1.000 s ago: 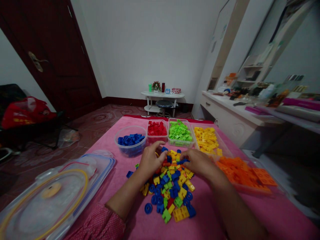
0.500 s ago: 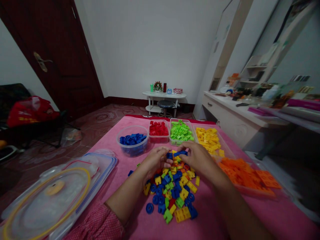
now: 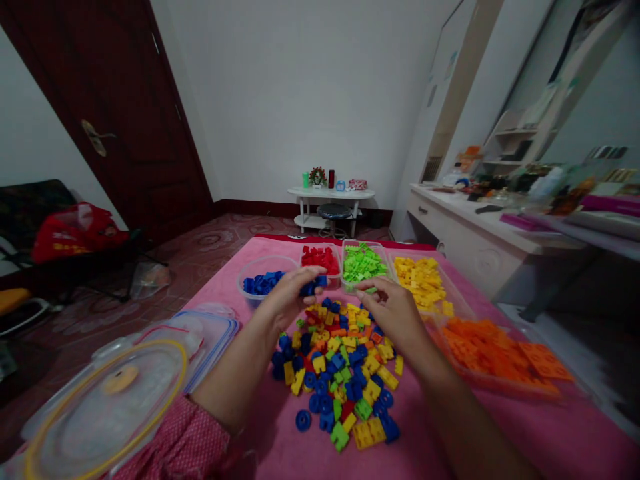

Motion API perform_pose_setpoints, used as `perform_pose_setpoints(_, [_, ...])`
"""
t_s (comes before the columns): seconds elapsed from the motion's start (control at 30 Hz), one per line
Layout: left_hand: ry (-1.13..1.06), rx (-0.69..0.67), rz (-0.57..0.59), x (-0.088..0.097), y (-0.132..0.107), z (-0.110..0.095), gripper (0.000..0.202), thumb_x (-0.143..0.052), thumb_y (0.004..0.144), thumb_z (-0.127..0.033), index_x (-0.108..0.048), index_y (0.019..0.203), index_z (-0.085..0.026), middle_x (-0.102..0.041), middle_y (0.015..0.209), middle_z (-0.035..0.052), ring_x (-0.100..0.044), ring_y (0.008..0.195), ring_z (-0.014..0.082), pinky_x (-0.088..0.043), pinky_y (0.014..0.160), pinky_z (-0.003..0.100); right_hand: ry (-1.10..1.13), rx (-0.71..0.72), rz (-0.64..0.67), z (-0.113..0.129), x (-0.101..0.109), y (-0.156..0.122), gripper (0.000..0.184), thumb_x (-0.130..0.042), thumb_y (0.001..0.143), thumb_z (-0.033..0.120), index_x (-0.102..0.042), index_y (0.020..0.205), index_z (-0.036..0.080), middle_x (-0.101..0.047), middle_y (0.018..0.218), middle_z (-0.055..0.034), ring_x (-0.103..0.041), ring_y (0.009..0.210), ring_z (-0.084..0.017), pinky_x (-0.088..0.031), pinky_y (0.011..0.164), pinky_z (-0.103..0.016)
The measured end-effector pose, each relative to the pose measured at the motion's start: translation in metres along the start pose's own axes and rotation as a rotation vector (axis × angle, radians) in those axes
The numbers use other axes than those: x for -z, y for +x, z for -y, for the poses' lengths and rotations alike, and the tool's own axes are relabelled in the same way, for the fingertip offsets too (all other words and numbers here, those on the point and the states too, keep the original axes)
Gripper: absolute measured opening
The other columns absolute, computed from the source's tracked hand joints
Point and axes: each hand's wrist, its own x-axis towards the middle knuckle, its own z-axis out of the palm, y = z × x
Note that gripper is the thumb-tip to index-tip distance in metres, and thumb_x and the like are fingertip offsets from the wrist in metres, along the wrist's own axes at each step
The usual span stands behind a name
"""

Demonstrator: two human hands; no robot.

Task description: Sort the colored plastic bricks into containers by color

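Observation:
A heap of mixed coloured building bricks (image 3: 340,363) lies on the pink cloth (image 3: 440,433) in front of me. My left hand (image 3: 287,297) is raised above the heap's far left side, its fingers closed on blue bricks (image 3: 311,287), close to the round tub of blue bricks (image 3: 260,281). My right hand (image 3: 395,310) hovers over the far right of the heap with fingers curled; what it holds, if anything, is too small to name.
Behind the heap stand tubs of red bricks (image 3: 320,257), green bricks (image 3: 363,263) and yellow bricks (image 3: 423,277); orange bricks (image 3: 493,353) fill a tray at right. Plastic lids (image 3: 120,393) lie at left. A white desk (image 3: 480,233) is at right.
Both hands have lifted off the heap. My left hand has picked up blue bricks and moved away from me toward the blue tub; my right hand has drawn back slightly.

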Motion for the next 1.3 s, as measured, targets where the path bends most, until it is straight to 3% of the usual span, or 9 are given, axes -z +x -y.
perform_pose_setpoints(0.13, [0.484, -0.288, -0.359, 0.036, 0.032, -0.031, 0.031, -0.064, 0.071, -0.031, -0.063, 0.095, -0.012, -0.063, 0.079, 0.0045, -0.059, 0.069, 0.0124, -0.048, 0.059, 0.02, -0.055, -0.002, -0.004, -0.018, -0.006, 0.001, 0.018, -0.051, 0.079, 0.025, -0.067, 0.081, 0.017, -0.063, 0.083, -0.0033, -0.054, 0.061, -0.011, -0.042, 0.057, -0.023])
perform_pose_setpoints(0.2, [0.841, -0.384, -0.447, 0.047, 0.041, -0.036, 0.03, -0.065, 0.069, -0.027, -0.065, 0.096, -0.013, -0.066, 0.087, 0.0067, -0.061, 0.084, 0.0185, -0.049, 0.077, 0.03, -0.128, -0.004, -0.001, -0.027, -0.008, 0.002, 0.018, -0.051, 0.078, 0.022, -0.068, 0.081, 0.018, -0.063, 0.083, -0.0032, -0.057, 0.065, -0.012, -0.044, 0.061, -0.024])
perform_pose_setpoints(0.3, [1.252, -0.6, -0.454, 0.044, 0.04, -0.027, 0.028, -0.061, 0.071, -0.021, -0.067, 0.098, -0.015, -0.065, 0.104, 0.0101, -0.056, 0.104, 0.0235, -0.04, 0.097, 0.038, -0.254, -0.007, 0.011, -0.039, -0.009, 0.002, 0.018, -0.052, 0.075, 0.018, -0.069, 0.083, 0.019, -0.065, 0.086, -0.0038, -0.059, 0.074, -0.015, -0.045, 0.07, -0.026])
perform_pose_setpoints(0.37, [1.311, -0.711, -0.358, 0.031, 0.032, -0.01, 0.027, -0.054, 0.077, -0.02, -0.066, 0.1, -0.016, -0.066, 0.105, 0.0084, -0.057, 0.102, 0.0209, -0.041, 0.096, 0.036, -0.288, -0.015, 0.047, -0.045, -0.012, 0.001, 0.021, -0.052, 0.074, 0.016, -0.069, 0.085, 0.019, -0.066, 0.088, -0.0042, -0.06, 0.077, -0.016, -0.045, 0.073, -0.027])
perform_pose_setpoints(0.5, [1.375, -0.603, 0.051, 0.005, 0.023, 0.036, 0.031, -0.053, 0.079, -0.02, -0.065, 0.106, -0.018, -0.066, 0.106, 0.0068, -0.058, 0.103, 0.0183, -0.043, 0.094, 0.03, -0.262, 0.014, 0.178, -0.048, -0.025, -0.005, 0.026, -0.051, 0.074, 0.012, -0.068, 0.092, 0.02, -0.068, 0.096, -0.0037, -0.061, 0.088, -0.017, -0.043, 0.081, -0.028])
perform_pose_setpoints(0.6, [1.447, -0.49, 0.087, 0.002, 0.026, 0.064, 0.042, -0.052, 0.073, -0.012, -0.061, 0.114, -0.015, -0.058, 0.122, 0.0119, -0.051, 0.116, 0.0219, -0.04, 0.099, 0.032, -0.277, 0.04, 0.265, -0.048, -0.037, -0.011, 0.028, -0.052, 0.072, 0.011, -0.068, 0.093, 0.02, -0.068, 0.1, -0.0039, -0.058, 0.098, -0.018, -0.04, 0.088, -0.028])
perform_pose_setpoints(0.7, [1.47, -0.415, 0.16, 0.008, 0.031, 0.076, 0.039, -0.047, 0.07, -0.005, -0.064, 0.104, -0.014, -0.061, 0.114, 0.0122, -0.053, 0.112, 0.0213, -0.041, 0.096, 0.031, -0.356, 0.038, 0.325, -0.047, -0.043, -0.015, 0.032, -0.053, 0.07, 0.01, -0.068, 0.096, 0.02, -0.067, 0.099, -0.0049, -0.055, 0.099, -0.02, -0.039, 0.088, -0.028])
perform_pose_setpoints(1.07, [1.506, -0.414, 0.004, 0.02, 0.024, 0.076, 0.034, -0.055, 0.07, -0.013, -0.064, 0.103, -0.019, -0.067, 0.1, 0.0078, -0.061, 0.093, 0.0206, -0.045, 0.081, 0.029, -0.492, 0.062, 0.406, -0.039, -0.041, -0.017, 0.033, -0.057, 0.072, 0.012, -0.062, 0.102, 0.023, -0.065, 0.102, -0.0034, -0.05, 0.102, -0.021, -0.032, 0.083, -0.031])
perform_pose_setpoints(1.3, [1.509, -0.458, -0.064, 0.012, 0.016, 0.065, 0.028, -0.055, 0.073, -0.02, -0.065, 0.099, -0.02, -0.068, 0.094, 0.0059, -0.061, 0.087, 0.0193, -0.044, 0.076, 0.028, -0.565, 0.044, 0.341, -0.04, -0.047, -0.016, 0.031, -0.061, 0.069, 0.016, -0.064, 0.099, 0.023, -0.065, 0.095, -0.0053, -0.051, 0.099, -0.022, -0.03, 0.085, -0.032])
